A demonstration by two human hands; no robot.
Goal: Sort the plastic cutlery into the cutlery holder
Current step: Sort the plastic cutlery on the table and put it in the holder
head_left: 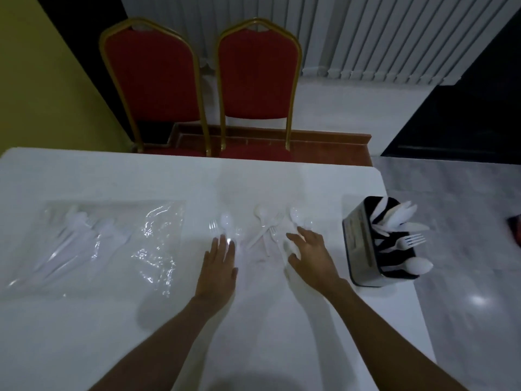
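So, well left of the left hand (218,266), a bag of cutlery (93,244) is parked. That hand is laid flat, fingers straight, with a fork (213,225) and spoon (225,220) just past its fingertips (215,241). The right hand (310,255) is spread, nothing gripped yet; looks like a piece needs to be pinched and carried right to the cutlery holder (358,244).

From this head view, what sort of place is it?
Probably a banquet or function hall's dining area: two red gold-framed banquet chairs, a white table, and a metal cutlery holder stocked with disposable plastic cutlery.
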